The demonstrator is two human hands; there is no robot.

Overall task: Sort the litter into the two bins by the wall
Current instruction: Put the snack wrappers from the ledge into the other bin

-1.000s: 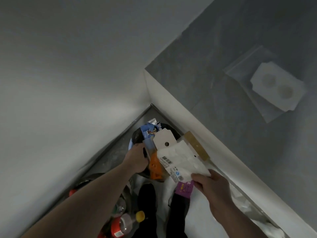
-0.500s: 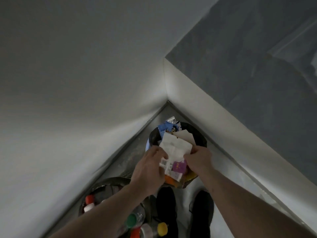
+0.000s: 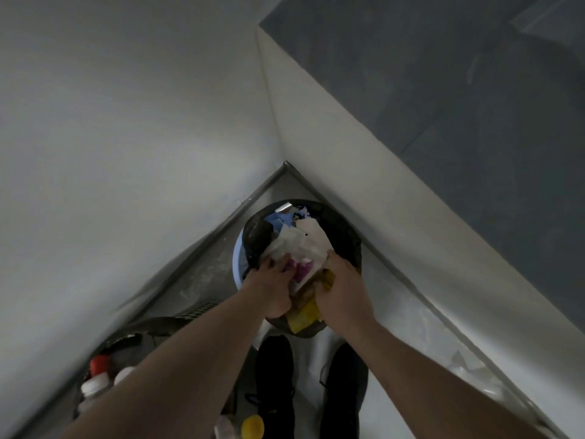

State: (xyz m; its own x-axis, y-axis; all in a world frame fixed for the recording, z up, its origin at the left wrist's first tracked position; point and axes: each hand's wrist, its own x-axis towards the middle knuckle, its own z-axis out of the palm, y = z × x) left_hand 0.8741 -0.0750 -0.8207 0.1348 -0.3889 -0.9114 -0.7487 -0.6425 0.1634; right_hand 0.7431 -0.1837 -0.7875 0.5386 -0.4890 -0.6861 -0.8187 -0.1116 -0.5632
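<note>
A bin with a black liner (image 3: 346, 236) and a pale blue rim (image 3: 237, 259) stands in the corner of the walls, filled with paper and wrappers. On top lies a white packet (image 3: 300, 245) with a purple piece below it. My left hand (image 3: 272, 288) grips the packet's near left side, its fingers curled over it. My right hand (image 3: 343, 282) grips the near right edge. Both hands are down inside the bin's mouth. Yellow wrappers (image 3: 304, 315) show between my wrists.
A second bin (image 3: 133, 339) at the lower left holds plastic bottles (image 3: 93, 386) with red and white caps, partly hidden by my left forearm. A yellow-capped bottle (image 3: 252, 426) lies by my black shoes (image 3: 273, 384). Clear plastic (image 3: 465, 369) lies along the right wall.
My hands have come together and gone down into the corner bin with the white packet. My right hand carried it from beside the bin onto the pile. The view has tilted down.
</note>
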